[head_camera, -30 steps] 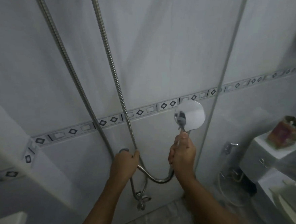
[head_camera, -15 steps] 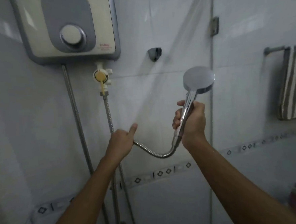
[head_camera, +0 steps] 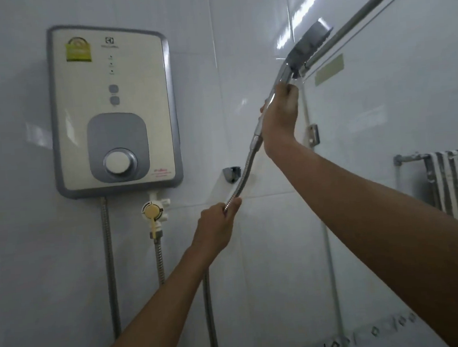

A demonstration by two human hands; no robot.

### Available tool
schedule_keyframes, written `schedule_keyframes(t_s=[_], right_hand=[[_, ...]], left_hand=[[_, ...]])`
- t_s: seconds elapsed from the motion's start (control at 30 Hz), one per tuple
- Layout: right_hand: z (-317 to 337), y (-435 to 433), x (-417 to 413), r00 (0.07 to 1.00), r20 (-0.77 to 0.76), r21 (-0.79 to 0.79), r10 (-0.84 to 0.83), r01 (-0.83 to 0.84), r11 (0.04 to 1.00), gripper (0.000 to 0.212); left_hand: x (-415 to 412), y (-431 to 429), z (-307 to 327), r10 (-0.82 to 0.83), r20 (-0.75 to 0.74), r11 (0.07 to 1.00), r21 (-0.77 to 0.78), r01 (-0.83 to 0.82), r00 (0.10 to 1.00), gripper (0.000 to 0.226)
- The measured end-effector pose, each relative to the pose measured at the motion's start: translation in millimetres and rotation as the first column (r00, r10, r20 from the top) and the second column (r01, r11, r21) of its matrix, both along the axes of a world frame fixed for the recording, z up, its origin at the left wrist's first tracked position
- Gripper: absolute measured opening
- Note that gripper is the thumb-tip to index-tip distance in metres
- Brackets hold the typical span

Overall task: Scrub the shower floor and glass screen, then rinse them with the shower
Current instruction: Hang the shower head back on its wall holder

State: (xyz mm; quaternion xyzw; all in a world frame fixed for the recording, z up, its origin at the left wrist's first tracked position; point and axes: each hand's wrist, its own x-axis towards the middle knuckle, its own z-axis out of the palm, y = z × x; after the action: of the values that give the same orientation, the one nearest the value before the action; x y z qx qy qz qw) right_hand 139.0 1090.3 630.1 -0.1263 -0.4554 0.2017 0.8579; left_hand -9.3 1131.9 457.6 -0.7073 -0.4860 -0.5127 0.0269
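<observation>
A wall-mounted water heater [head_camera: 113,108] and its yellow valve [head_camera: 152,210] hang at the left of a tiled shower stall as a person works with the shower. Low and centre, the left hand [head_camera: 216,227] has its fingers curled around the metal hose [head_camera: 245,169], gripping it just below an empty wall bracket [head_camera: 232,172]. Higher up, the right hand [head_camera: 280,115] wraps around the chrome handle of the shower head [head_camera: 309,41], lifting the head up by the top rail [head_camera: 373,8] of the glass screen [head_camera: 376,125]. A striped towel [head_camera: 456,184] hangs on a bar at far right, apparently seen through the glass. The shower floor is out of view, and whether water is running cannot be told.

The head looks light and rigid, but its polished handle is probably slick when wet. A full wrap around the mid-handle, as here, seems the safest hold. The ribbed hose is flexible and likely to tug or twist the head. Holding it a short way below the handle should take up slack and steady the aim.
</observation>
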Motion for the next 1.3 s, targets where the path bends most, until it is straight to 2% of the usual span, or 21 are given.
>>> schedule_keyframes(t_s=[0.13,0.3,0.4,0.87,1.07,1.23,1.3], right_hand=[[13,17,-16,0.987,0.157,-0.003,0.045,-0.045,0.999,0.027],[8,40,-30,0.922,0.387,0.004,-0.008,0.007,1.0,0.019],[0,49,-37,0.885,0.464,-0.01,-0.024,0.033,0.999,0.016],[-11,63,-36,0.875,0.482,-0.082,-0.034,0.083,0.993,0.024],[-31,68,-33,0.907,0.42,-0.116,-0.011,0.065,0.991,0.039],[-33,65,-33,0.911,0.409,-0.14,-0.061,0.129,0.982,0.038],[-34,63,-34,0.911,0.405,-0.147,-0.082,0.153,0.977,0.036]], left_hand=[[23,19,-2,-0.057,0.108,0.995,-0.076,0.065,0.993,0.064],[43,26,-16,-0.059,0.163,0.984,-0.155,0.084,0.985,0.066],[48,29,-27,-0.07,0.19,0.971,-0.212,0.11,0.979,0.066],[62,32,-42,-0.032,0.226,0.943,-0.316,0.105,0.974,0.065],[67,35,-52,0.003,0.273,0.922,-0.372,0.103,0.962,0.064],[69,32,-56,0.039,0.325,0.918,-0.385,0.095,0.945,0.085],[70,32,-58,0.052,0.33,0.92,-0.383,0.083,0.943,0.077]])
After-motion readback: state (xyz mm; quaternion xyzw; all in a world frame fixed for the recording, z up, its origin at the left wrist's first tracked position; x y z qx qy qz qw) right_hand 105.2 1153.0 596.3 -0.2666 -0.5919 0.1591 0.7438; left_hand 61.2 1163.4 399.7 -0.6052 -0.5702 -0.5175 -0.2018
